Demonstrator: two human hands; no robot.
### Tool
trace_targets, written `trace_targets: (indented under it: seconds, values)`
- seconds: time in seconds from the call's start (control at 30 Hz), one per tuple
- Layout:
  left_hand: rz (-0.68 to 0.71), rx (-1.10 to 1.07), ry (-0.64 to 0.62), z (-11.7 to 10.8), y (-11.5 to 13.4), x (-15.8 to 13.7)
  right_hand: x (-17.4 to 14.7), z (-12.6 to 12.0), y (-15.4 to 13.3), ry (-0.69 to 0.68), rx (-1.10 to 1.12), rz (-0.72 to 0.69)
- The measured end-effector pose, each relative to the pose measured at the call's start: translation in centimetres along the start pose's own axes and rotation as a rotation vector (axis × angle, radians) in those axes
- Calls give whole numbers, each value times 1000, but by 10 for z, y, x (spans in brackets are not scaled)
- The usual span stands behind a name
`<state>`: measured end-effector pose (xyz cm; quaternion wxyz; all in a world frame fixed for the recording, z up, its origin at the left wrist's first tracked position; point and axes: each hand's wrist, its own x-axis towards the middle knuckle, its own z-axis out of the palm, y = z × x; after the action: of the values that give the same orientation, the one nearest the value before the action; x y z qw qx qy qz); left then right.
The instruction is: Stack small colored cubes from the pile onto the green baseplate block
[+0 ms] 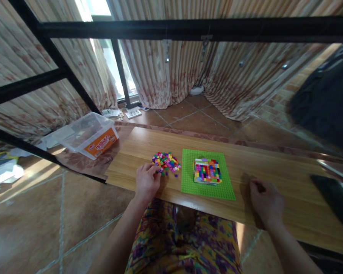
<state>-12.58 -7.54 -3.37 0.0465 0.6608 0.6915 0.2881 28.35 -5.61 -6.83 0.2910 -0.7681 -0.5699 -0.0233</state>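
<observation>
My left hand (pixel 148 182) is at the near left edge of a heap of small coloured building bricks (pixel 167 161). Its thumb and forefinger are pinched around a small dark brick (pixel 159 171). To the right of the heap lies a green studded baseplate (pixel 188 186). On it stands a blocky multicoloured brick build (pixel 208 171) with a patchwork top. My right hand (pixel 266 199) rests on the table right of the baseplate, fingers curled in, with nothing visible in them.
The wooden table (pixel 125 152) holds a dark flat object (pixel 331 196) at its right end. A clear plastic bin (pixel 88 133) with an orange label sits on the floor beyond the left end. A black metal frame (pixel 171 29) crosses before curtains (pixel 148 76).
</observation>
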Motion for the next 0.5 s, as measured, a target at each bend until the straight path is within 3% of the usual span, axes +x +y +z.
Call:
trace_targets:
  seconds: [0.33,0.4,0.5]
  values:
    - [-9,-74,5,4,-1,3,0,0,-1,16,24,0]
    - [-67,-202,32,1,3,4,0,0,-1,14,23,-8]
    - [-269,-611,29,-4,13,4,0,0,-1,10,36,-23]
